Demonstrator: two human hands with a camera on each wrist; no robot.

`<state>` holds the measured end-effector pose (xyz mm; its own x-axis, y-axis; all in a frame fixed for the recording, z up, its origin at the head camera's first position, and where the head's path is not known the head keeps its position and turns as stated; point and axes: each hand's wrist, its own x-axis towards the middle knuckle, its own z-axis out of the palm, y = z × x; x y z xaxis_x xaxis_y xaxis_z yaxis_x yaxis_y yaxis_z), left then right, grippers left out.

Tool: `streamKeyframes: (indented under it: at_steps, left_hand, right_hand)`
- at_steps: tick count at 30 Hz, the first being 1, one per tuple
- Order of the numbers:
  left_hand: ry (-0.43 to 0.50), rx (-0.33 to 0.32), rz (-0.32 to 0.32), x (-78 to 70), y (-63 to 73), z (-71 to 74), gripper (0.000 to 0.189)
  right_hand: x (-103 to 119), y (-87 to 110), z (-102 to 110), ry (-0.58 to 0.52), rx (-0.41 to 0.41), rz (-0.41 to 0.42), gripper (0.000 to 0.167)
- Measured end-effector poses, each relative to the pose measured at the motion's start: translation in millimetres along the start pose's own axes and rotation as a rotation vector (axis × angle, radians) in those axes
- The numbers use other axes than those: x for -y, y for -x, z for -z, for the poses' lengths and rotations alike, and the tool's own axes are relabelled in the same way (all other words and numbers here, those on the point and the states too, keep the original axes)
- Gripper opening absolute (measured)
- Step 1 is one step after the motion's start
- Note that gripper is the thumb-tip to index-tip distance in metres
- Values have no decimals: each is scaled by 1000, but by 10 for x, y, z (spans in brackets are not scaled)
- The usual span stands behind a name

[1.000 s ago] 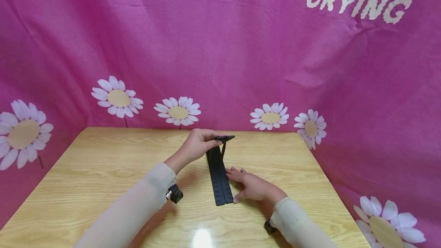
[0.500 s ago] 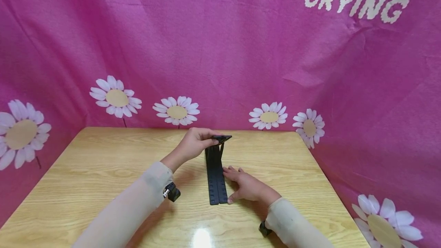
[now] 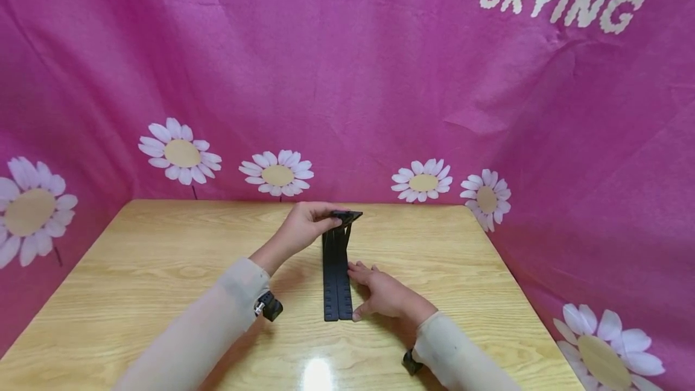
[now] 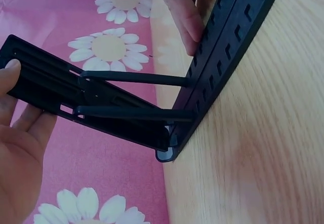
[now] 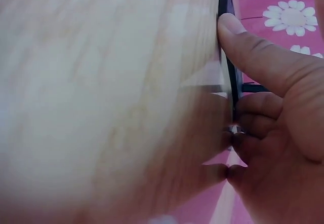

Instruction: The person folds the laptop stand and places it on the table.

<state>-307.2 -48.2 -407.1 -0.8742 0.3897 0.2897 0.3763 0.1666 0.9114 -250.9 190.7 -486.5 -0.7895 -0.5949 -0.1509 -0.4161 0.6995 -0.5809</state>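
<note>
A black folding stand [image 3: 338, 288] lies on the table, its long base slotted along both sides. Its hinged plate [image 4: 101, 95] is raised at the far end, and two thin struts [image 4: 136, 113] run from the plate down to the base's slots. My left hand [image 3: 305, 225] pinches the free end of the plate, thumb on the strut side and fingers on the other face. The right hand [image 3: 384, 292] is low beside the base, fingers spread. Its thumb touches the near right corner and its fingertips meet the right edge in the right wrist view.
The wooden table [image 3: 179, 270] ends at a pink cloth backdrop [image 3: 347, 77] printed with daisies and white letters. Small black cameras [image 3: 269, 306] are strapped at both wrists. A bright light reflection shows near the table's front.
The near end of the stand's base has swung left, so the base now points more straight toward me. Both hands have shifted slightly left with it, keeping the same contact.
</note>
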Motion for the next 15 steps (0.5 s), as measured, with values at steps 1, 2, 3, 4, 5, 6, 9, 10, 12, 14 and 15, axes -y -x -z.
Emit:
streamKeyframes:
  at_steps: [1,2,3,4,5,6,9,10,12,14,15]
  left_hand:
    - [5,-4,6,-4,5,-8,29]
    - [6,-10,11,-10,10,-18,30]
    - [6,-13,12,-16,15,-27,31]
    - [1,-18,13,-19,18,-36,32]
    - [-6,-22,11,-21,19,-44,32]
    - [-18,-27,8,-22,20,-51,33]
    - [-71,-50,-9,3,27,-59,36]
    - [-87,-58,-13,21,31,-57,37]
    - [-107,-72,-14,55,49,-47,41]
    - [-120,-89,-2,85,72,-30,45]
    - [-122,-99,6,101,82,-19,46]
  right_hand:
    - [-5,4,18,7,8,2,94]
    - [-11,9,38,15,15,9,93]
    - [-16,15,61,20,24,8,92]
    - [-22,19,85,26,30,10,90]
    - [-26,22,110,29,39,10,89]
    - [-31,24,134,29,43,10,88]
    - [-45,12,188,14,43,20,84]
    - [-54,3,198,8,36,33,82]
    - [-75,-15,211,-4,22,43,78]
    - [-101,-34,217,-10,-4,59,73]
    - [-113,-44,221,-17,-17,63,71]
